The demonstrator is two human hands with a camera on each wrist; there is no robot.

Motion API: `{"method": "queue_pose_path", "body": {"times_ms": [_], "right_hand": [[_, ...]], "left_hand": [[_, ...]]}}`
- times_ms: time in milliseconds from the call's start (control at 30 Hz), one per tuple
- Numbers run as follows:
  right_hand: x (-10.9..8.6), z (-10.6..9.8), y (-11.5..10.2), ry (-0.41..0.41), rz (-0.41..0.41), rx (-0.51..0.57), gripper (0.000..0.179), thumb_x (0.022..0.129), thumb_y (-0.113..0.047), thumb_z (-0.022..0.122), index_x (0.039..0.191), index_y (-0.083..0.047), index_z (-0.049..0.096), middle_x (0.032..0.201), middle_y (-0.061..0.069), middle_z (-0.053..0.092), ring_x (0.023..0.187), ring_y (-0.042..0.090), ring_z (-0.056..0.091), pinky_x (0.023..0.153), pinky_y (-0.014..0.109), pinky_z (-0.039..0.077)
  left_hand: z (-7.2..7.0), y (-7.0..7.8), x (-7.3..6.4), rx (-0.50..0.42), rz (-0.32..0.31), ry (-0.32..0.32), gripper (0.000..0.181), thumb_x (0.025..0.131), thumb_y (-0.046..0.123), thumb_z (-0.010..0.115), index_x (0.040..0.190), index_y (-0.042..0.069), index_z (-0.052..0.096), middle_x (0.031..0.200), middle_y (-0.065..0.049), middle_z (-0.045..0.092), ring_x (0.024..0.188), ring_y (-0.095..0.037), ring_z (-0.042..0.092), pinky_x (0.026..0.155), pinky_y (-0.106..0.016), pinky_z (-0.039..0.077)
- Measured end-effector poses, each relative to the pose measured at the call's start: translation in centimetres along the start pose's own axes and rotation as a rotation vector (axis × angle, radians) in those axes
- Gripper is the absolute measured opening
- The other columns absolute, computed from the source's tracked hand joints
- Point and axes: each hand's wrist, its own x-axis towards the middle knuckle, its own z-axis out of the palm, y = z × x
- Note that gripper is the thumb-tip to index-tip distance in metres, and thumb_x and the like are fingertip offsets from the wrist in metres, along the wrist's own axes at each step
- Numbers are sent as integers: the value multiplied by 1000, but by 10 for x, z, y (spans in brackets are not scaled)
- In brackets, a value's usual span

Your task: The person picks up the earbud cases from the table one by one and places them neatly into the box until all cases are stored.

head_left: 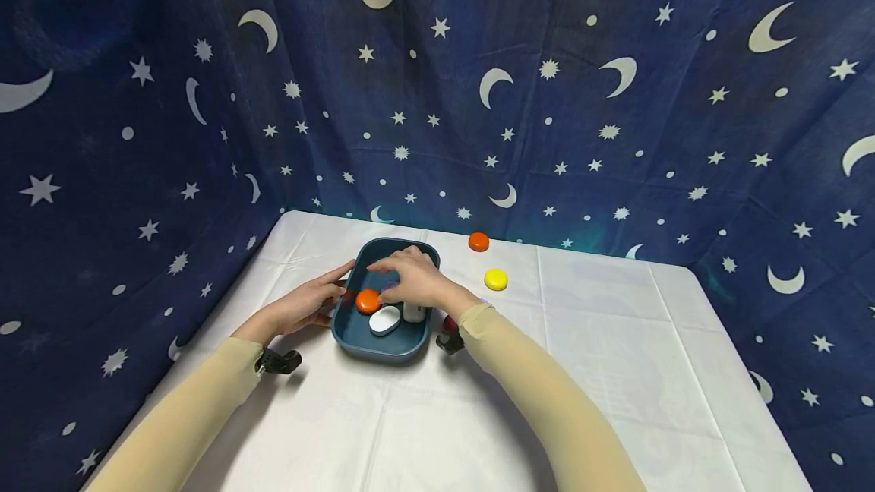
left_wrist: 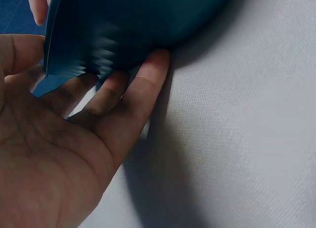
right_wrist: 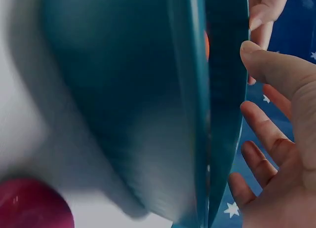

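A dark blue tray with raised walls sits on the table. My left hand rests against its left side; in the left wrist view, fairly straight fingers touch the outer wall and the thumb meets the rim. Above the tray hovers my right hand, fingers spread and bent a little, with nothing between them in the right wrist view. Inside lie an orange-red rounded disc, a white oval piece and a pale piece partly hidden under the right hand.
Beyond the tray to the right lie another orange-red disc and a yellow disc. A dark red rounded piece sits beside the tray's right wall, partly covered by the right wrist in the head view. A star-and-moon curtain hangs behind the white-covered table.
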Motion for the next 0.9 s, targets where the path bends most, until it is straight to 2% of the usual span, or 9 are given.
{"method": "queue_pose_path", "body": {"times_ms": [100, 300, 467, 633, 767, 900], "right_hand": [[-6, -6, 3, 21, 0, 22, 59, 90, -36, 79, 146, -31, 59, 133, -4, 62, 129, 21, 37, 107, 47, 30], [-17, -16, 12, 65, -34, 46, 60, 90, -36, 79, 146, -28, 59, 134, 2, 62, 127, 22, 39, 106, 49, 31], [-28, -26, 20, 114, -35, 73, 61, 89, -36, 80, 146, -31, 59, 132, -4, 62, 126, 19, 38, 106, 46, 31], [-41, -36, 29, 164, -22, 109, 62, 88, -36, 81, 146, -30, 59, 130, -7, 61, 128, 17, 37, 107, 46, 33], [-52, -43, 35, 204, -1, 150, 61, 88, -34, 81, 145, -28, 60, 132, -8, 60, 130, 18, 36, 104, 48, 38], [-65, -49, 44, 236, 26, 177, 62, 87, -34, 82, 145, -32, 60, 133, -6, 60, 131, 18, 35, 105, 51, 38]], "left_hand": [[0, 1, 1, -6, 1, -1, 65, 109, 20, 40, 165, 36, 12, 140, -21, 49, 120, -31, 51, 88, -47, 54], [-1, 1, 2, -13, 2, -7, 66, 108, 18, 39, 165, 36, 11, 142, -23, 48, 115, -30, 51, 86, -47, 54], [-1, 0, 1, -5, 4, -4, 66, 108, 19, 40, 166, 35, 12, 141, -24, 47, 117, -30, 50, 87, -47, 54], [-1, 0, 0, 4, 9, 9, 66, 108, 19, 41, 166, 34, 13, 130, -22, 49, 110, -28, 50, 84, -46, 54], [-1, -1, 0, 3, 6, 9, 65, 108, 20, 41, 166, 34, 13, 142, -24, 46, 115, -29, 50, 85, -47, 54], [-1, -2, 1, -3, 8, 2, 65, 109, 20, 41, 166, 34, 13, 143, -25, 45, 115, -30, 51, 86, -47, 54]]}}
